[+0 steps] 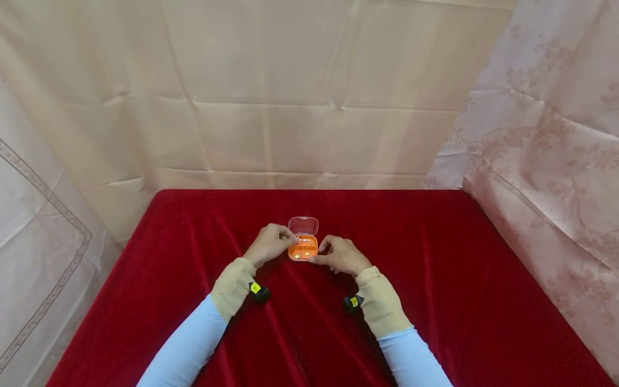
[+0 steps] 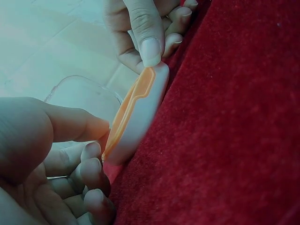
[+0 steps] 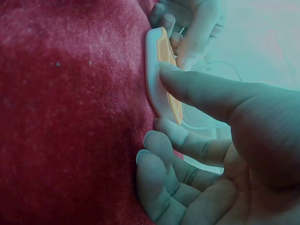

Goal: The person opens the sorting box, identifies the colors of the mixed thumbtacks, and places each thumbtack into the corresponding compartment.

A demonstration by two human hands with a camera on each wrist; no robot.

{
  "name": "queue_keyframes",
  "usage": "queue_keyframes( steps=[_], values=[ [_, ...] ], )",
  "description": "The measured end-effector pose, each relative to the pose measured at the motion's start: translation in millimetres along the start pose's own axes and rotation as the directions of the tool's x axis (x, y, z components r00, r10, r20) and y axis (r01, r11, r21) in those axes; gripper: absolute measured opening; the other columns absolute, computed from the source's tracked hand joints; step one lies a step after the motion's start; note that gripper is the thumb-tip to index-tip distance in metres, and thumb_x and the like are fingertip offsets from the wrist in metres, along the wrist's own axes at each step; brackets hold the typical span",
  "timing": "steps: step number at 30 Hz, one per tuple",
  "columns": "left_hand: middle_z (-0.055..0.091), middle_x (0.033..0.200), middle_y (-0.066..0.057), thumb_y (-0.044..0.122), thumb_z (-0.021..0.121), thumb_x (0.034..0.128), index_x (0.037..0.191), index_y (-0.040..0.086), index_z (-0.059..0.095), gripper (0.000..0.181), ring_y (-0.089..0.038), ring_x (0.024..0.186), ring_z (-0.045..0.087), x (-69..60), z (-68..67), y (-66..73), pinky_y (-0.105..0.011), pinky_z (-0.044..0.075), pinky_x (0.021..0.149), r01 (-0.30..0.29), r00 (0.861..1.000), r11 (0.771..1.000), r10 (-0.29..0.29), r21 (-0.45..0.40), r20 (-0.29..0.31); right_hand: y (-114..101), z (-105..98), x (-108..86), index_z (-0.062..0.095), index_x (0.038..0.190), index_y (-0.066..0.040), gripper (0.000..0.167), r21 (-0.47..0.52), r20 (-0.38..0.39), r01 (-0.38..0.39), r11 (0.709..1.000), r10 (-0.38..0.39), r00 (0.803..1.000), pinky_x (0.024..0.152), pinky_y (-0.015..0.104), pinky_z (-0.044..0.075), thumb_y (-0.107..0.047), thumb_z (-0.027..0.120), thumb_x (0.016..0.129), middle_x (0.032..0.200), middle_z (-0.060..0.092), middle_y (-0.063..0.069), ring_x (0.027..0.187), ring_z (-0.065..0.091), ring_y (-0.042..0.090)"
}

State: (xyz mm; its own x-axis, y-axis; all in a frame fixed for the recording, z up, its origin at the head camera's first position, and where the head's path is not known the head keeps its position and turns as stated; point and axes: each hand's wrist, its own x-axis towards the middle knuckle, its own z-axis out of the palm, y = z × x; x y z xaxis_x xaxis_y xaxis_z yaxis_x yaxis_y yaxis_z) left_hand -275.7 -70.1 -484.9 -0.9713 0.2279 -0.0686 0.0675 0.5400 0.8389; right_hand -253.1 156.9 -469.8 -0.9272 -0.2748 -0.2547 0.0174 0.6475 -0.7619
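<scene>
A small pill box [image 1: 303,249] with an orange compartment tray and white outer shell rests on the red cloth. Its clear lid [image 1: 303,226] is raised at the back. A small pale piece, like a pill [image 1: 297,256], lies in the front left compartment, and another pill [image 1: 307,253] in the front right one. My left hand [image 1: 271,244] pinches the box's left edge, the thumb reaching over the rim; whether something small is between the fingertips is unclear. With thumb on the front corner and index finger against the side, my right hand [image 1: 344,255] grips the box's right.
The red velvet cloth [image 1: 217,215] covers the table and has soft creases. Beige curtain [image 1: 300,97] hangs behind it, with pale fabric [image 1: 556,123] along the right side. A black wrist camera [image 1: 259,293] sits below my left wrist, another wrist camera [image 1: 351,304] beside the right.
</scene>
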Motion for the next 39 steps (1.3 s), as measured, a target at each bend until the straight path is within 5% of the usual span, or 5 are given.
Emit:
queue_keyframes(
  steps=[9,15,22,26,39],
  values=[
    [0.068,0.088,-0.004,0.018,0.075,0.0945,0.097,0.007,0.075,0.011,-0.016,0.076,0.057,-0.7,-11.2,-1.2,-0.028,0.049,0.068,-0.017,0.998,0.998,0.020,-0.059,0.054,0.3,0.0,1.5,0.064,0.098,-0.009,0.029,0.003,0.006,0.009,1.000,-0.009,1.000,0.054,0.029,0.051,-0.027,0.084,0.088,0.074,0.059,0.005,0.059,0.057,0.018],
    [0.059,0.090,-0.010,0.026,0.084,0.0883,0.110,0.004,0.057,0.041,-0.021,0.066,0.056,1.0,-23.9,-3.7,-0.030,0.048,0.058,0.021,0.998,0.984,-0.008,-0.179,0.070,-0.5,-0.9,2.1,0.063,0.102,-0.008,0.032,0.000,0.012,0.010,1.000,-0.010,1.000,0.054,0.029,0.051,-0.027,0.085,0.087,0.074,0.060,0.006,0.058,0.057,0.018],
    [0.062,0.110,-0.019,0.050,0.054,0.1049,0.134,0.014,0.053,0.046,-0.025,0.069,0.063,4.2,-21.0,-2.9,-0.030,0.048,0.058,-0.035,0.994,0.972,0.057,-0.234,0.089,-1.0,-1.8,0.9,0.062,0.108,-0.008,0.036,0.001,0.007,-0.007,1.000,0.007,1.000,0.056,0.030,0.052,-0.027,0.085,0.087,0.077,0.060,0.007,0.060,0.058,0.019],
    [0.063,0.110,-0.017,0.050,0.046,0.1081,0.131,0.012,0.059,0.045,-0.023,0.069,0.064,4.3,-17.3,-3.2,-0.029,0.048,0.057,-0.029,0.994,0.965,0.056,-0.260,0.097,0.0,-0.8,1.6,0.062,0.108,-0.008,0.036,0.002,0.005,-0.006,1.000,0.006,1.000,0.055,0.030,0.052,-0.026,0.086,0.087,0.077,0.061,0.008,0.059,0.058,0.019],
    [0.071,0.108,-0.012,0.050,0.057,0.1041,0.123,0.011,0.065,0.044,-0.022,0.069,0.064,5.6,-21.2,-3.7,-0.030,0.048,0.059,-0.005,0.993,0.969,0.033,-0.247,0.110,-0.8,0.5,1.0,0.064,0.103,-0.008,0.033,-0.016,0.007,-0.009,1.000,0.009,1.000,0.055,0.029,0.051,-0.026,0.086,0.086,0.078,0.061,0.008,0.060,0.058,0.019]
  ],
)
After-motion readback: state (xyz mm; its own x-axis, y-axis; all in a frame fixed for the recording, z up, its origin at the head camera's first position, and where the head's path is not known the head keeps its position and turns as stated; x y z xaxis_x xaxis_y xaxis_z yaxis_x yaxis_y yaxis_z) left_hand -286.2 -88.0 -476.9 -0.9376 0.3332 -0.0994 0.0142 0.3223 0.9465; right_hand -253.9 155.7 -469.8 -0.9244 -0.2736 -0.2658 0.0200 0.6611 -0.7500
